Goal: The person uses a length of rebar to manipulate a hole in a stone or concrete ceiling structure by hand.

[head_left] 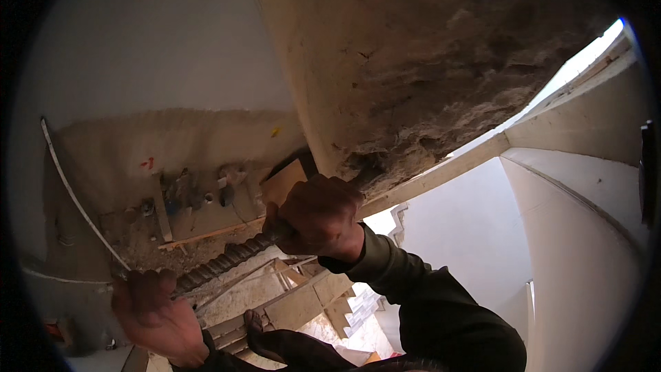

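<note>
A thick ribbed steel bar (224, 262) slants up from lower left to the middle of the view. My right hand (320, 213) is wrapped round its upper part. Past that fist, a dark end shows against the broken lower edge of a rough concrete surface (441, 89); whether it touches is hard to tell. Down at the bar's lower end, my left hand (155, 313) has its fingers curled round it, the palm partly turned up.
My foot (255, 324) stands on wooden planks (296, 310) below. A white cable (76, 193) hangs at the left. Beneath lies a ledge with a wooden strip (213, 234) and assorted debris. A stepped edge (361, 306) shows lower down, and a pale curved wall (571, 234) rises at right.
</note>
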The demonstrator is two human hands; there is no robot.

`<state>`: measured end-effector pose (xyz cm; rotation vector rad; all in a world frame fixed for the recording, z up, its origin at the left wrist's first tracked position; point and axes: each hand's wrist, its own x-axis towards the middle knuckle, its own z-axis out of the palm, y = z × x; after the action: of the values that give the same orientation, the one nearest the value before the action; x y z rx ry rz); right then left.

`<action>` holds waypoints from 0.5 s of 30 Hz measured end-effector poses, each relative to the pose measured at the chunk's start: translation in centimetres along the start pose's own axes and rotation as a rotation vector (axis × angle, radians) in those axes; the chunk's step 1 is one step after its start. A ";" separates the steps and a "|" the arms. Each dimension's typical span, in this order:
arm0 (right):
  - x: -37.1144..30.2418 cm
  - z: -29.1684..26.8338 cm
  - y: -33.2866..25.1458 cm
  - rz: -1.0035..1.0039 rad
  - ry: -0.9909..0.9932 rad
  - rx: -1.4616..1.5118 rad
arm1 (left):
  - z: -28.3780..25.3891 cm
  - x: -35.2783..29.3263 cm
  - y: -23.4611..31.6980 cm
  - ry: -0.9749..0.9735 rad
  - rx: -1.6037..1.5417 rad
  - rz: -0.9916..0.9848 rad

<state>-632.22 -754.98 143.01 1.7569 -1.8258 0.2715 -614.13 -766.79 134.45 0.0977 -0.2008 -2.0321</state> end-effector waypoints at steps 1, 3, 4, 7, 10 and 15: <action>-0.3 0.1 -0.1 -0.010 0.009 -0.018 | 0.1 -0.4 -0.4 0.288 0.072 0.022; -0.8 0.2 -0.1 -0.011 -0.094 -0.052 | -1.8 -1.0 -1.5 0.292 0.020 -0.083; -0.8 0.4 -0.6 -0.026 -0.079 -0.055 | -3.5 -1.4 -1.6 0.310 0.000 -0.176; -1.1 0.8 -0.6 -0.040 -0.144 -0.102 | -5.9 -2.0 -3.5 0.225 -0.137 -0.228; -1.3 1.1 -0.5 -0.115 -0.217 -0.056 | -9.4 -2.8 -5.7 0.341 -0.155 -0.332; -1.7 -0.5 -1.2 -0.079 -0.612 -0.082 | -10.4 -6.4 -8.3 0.430 -0.333 -0.444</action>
<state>-631.01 -753.37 142.24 1.9868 -2.1215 -0.4154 -616.90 -758.47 122.63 0.3928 0.4665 -2.3931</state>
